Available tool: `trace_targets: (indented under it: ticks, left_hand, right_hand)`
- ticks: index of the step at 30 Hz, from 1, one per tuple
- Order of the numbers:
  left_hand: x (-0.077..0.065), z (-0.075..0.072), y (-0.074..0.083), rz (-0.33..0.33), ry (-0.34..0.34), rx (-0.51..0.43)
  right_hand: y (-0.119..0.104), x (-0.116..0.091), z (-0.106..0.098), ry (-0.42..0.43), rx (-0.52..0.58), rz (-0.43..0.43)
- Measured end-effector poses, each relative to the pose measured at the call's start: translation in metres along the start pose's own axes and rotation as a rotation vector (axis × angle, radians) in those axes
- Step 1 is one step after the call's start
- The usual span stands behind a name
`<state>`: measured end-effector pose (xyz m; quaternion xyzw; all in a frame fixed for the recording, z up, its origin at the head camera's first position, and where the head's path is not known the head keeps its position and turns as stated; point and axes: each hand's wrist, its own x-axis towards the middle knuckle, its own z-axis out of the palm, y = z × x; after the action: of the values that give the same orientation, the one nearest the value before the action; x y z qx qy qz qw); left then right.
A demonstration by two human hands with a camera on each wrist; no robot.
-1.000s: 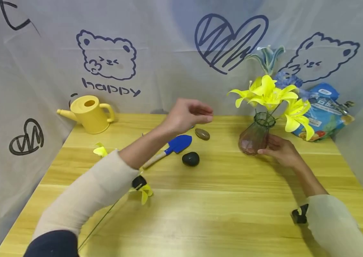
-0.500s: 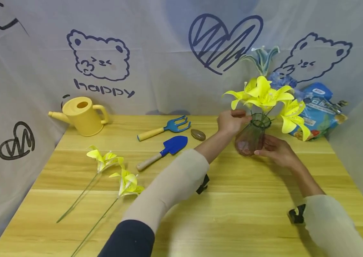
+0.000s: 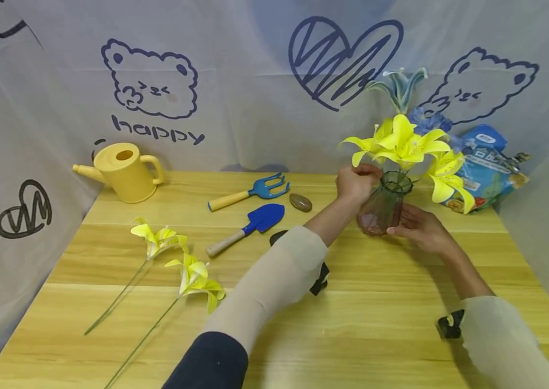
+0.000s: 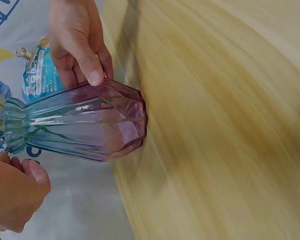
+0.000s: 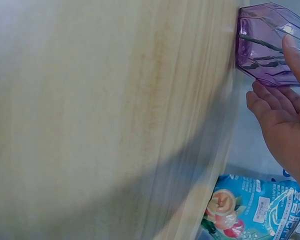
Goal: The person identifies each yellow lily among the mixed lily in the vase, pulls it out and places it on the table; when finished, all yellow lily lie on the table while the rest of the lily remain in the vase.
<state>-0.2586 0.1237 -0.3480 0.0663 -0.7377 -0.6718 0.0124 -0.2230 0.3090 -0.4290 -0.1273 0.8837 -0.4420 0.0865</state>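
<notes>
A faceted glass vase point(image 3: 380, 213), tinted green above and pink-purple below, stands upright toward the right back of the table. Yellow lilies point(image 3: 402, 143) and blue flowers point(image 3: 431, 120) rise from it. My right hand point(image 3: 422, 229) holds the vase low on its right side, thumb and fingers at the glass point(image 5: 270, 47). Close by the rim on the left is my left hand point(image 3: 357, 186), fingers curled in the left wrist view point(image 4: 17, 192); whether it pinches a stem or the rim cannot be told. Two loose yellow lilies point(image 3: 194, 278) lie at the left.
A yellow watering can point(image 3: 130, 175) stands at the back left. A blue hand fork point(image 3: 262, 189), a blue trowel point(image 3: 262, 219), a brown stone point(image 3: 300, 202) and a partly hidden black stone point(image 3: 278, 236) lie mid-table. A blue snack bag point(image 3: 485, 170) sits behind the vase, right.
My left hand has moved right from above the tools to the vase's rim, uncovering the fork and loose lilies. The right hand stays at the vase.
</notes>
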Motion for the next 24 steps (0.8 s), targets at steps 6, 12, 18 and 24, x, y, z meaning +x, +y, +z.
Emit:
trace_targets:
  ticks: [6, 12, 18, 24]
  left_hand:
    - [0.001, 0.005, -0.003, 0.025, -0.035, -0.085]
    - [0.002, 0.004, -0.002, 0.073, 0.012, -0.086]
    - [0.002, -0.005, 0.012, 0.129, 0.064, -0.100]
    - [0.004, -0.029, 0.032, 0.288, 0.082, -0.064]
  right_hand:
    - [-0.001, -0.001, -0.002, -0.003, 0.009, 0.021]
    - [-0.004, -0.002, -0.001, -0.002, 0.034, 0.020]
    - [-0.002, 0.000, 0.001, 0.012, 0.003, -0.009]
    - [-0.002, 0.000, 0.000, 0.007, -0.028, 0.019]
